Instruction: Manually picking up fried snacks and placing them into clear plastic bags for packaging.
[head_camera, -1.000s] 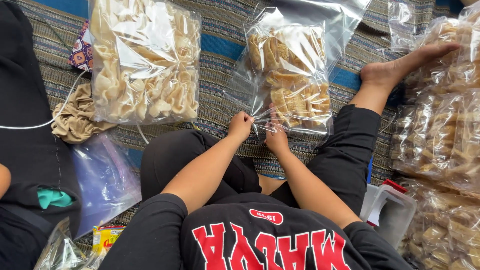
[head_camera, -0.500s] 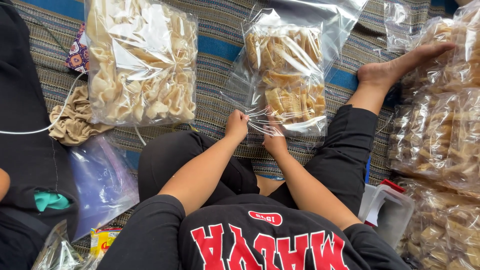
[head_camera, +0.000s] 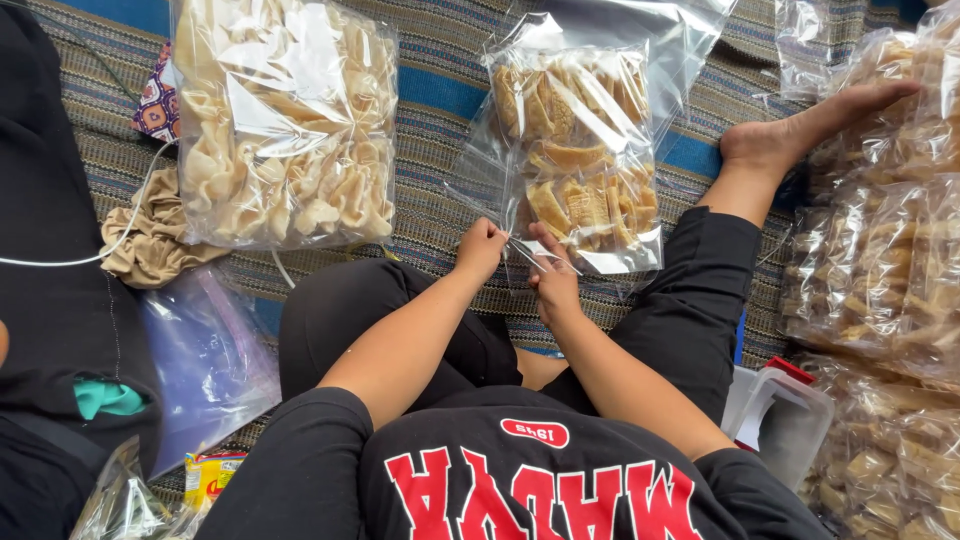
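A clear plastic bag of brown crackers (head_camera: 580, 150) lies on the striped woven mat (head_camera: 440, 130) in front of me. My left hand (head_camera: 481, 249) is closed on the bag's near edge at its left corner. My right hand (head_camera: 553, 279) pinches the same edge just to the right, with the plastic pulled taut between the two hands. A bigger clear bag of pale curled crackers (head_camera: 285, 120) lies to the left, apart from both hands.
Many filled cracker bags (head_camera: 880, 270) are piled at the right, beside my bare foot (head_camera: 800, 130). A clear container with a red lid (head_camera: 780, 420) sits near my right knee. A tan cloth (head_camera: 150, 240), a white cord, a bluish plastic bag (head_camera: 205, 360) and black fabric lie left.
Both hands have stayed on the bag's near edge. The crackers inside have shifted, and the edge is drawn tighter between my hands.
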